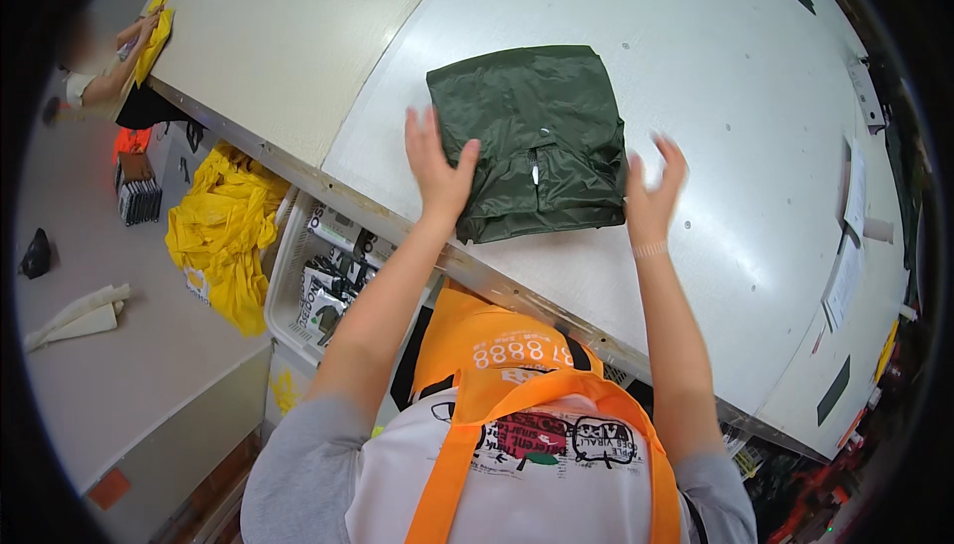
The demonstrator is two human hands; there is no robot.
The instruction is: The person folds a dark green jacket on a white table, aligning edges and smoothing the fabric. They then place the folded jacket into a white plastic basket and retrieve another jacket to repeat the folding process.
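Folded dark green garment (522, 127) near centre of frame, flat on pale worktop (735, 67); yellow fabric heap (221, 226), left of frame; white basket (279, 281), left of centre; left hand (442, 176) at garment's left edge, fingers spread, gripping nothing, thumb overlapping fabric; right hand (652, 200) at right edge, fingers loosely open, gripping nothing, contact unclear; small white tab (536, 174) on garment's front
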